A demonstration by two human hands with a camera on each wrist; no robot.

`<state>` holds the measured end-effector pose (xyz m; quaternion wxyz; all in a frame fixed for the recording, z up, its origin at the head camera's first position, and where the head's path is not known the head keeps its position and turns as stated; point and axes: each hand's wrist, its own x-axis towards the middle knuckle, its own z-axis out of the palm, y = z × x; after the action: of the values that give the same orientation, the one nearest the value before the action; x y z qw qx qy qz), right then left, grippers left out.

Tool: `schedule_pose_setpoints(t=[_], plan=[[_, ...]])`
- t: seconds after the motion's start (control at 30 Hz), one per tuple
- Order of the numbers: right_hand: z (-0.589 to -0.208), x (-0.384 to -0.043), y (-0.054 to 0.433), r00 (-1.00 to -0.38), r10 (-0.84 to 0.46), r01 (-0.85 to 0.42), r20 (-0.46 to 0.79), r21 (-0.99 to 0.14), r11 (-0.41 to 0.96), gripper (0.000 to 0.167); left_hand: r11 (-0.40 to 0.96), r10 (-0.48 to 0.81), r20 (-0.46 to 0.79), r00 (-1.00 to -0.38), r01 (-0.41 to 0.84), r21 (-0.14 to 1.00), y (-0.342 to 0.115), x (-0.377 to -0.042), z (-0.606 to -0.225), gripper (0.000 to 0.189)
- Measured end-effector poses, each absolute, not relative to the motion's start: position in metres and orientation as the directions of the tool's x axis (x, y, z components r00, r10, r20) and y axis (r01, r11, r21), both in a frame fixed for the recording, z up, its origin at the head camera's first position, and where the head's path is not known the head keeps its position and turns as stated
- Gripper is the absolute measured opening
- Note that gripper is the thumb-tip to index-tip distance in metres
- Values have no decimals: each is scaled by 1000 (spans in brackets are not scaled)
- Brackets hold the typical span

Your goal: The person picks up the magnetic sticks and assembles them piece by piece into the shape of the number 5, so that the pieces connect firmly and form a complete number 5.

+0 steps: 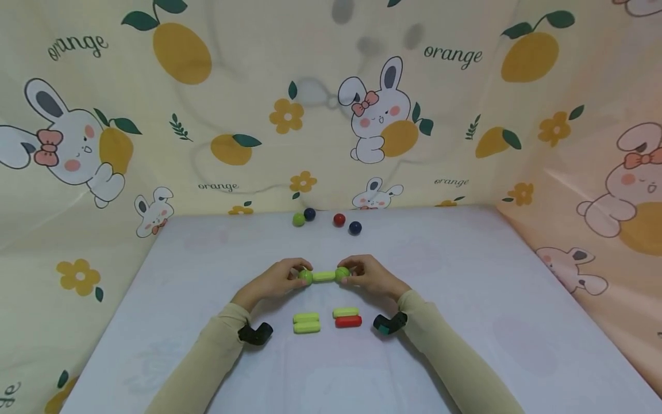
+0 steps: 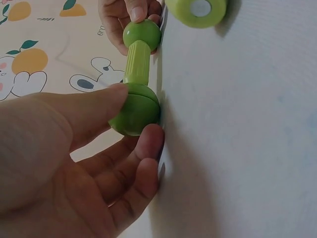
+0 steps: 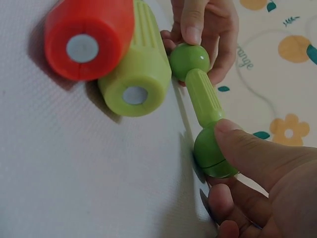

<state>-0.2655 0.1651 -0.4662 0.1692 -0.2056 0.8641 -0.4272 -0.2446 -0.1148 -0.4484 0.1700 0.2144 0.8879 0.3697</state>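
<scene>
A ribbed yellow-green rod [image 1: 324, 276] is held crosswise between two green balls [image 1: 306, 277], low at the middle of the white tabletop [image 1: 439, 259]. One ball is pinched by the left hand [image 1: 283, 276], the other by the right hand [image 1: 371, 275], presumably so both joints are steadied. Three spare yellow-green rods [image 1: 307, 327] and a red rod [image 1: 349, 321] are set nearer the sleeves [image 1: 217, 339], apparently within easy reach; four loose balls [image 1: 339, 219] are placed beyond.

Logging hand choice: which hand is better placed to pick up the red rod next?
Right, probably: the red rod lies nearer the right hand than the left hand. Both are occupied; the right must first release the green ball it pinches.
</scene>
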Motion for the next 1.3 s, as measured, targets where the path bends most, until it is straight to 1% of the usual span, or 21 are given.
schedule_pose_setpoints(t=[0.37, 0.5, 0.7, 1.0, 1.3], plan=[[-466, -265, 164, -863, -492, -204, -118, -808, 552, 39, 647, 496, -162, -853, 239, 724, -118, -246, -448, 34], [-466, -267, 165, -856, -505, -218, -109, -811, 544, 39, 636, 513, -147, -846, 259, 727, -119, -248, -449, 33], [-468, -268, 165, -857, -501, -207, -121, -810, 549, 40, 625, 528, -138, -838, 274, 731, -121, -248, -448, 34], [-469, -269, 167, -871, -475, -183, -126, -814, 552, 39, 629, 515, -178, -839, 229, 743, -123, -246, -443, 38], [-467, -269, 167, -873, -471, -189, -127, -803, 566, 39, 605, 539, -171, -825, 238, 760, -133, -248, -441, 37]])
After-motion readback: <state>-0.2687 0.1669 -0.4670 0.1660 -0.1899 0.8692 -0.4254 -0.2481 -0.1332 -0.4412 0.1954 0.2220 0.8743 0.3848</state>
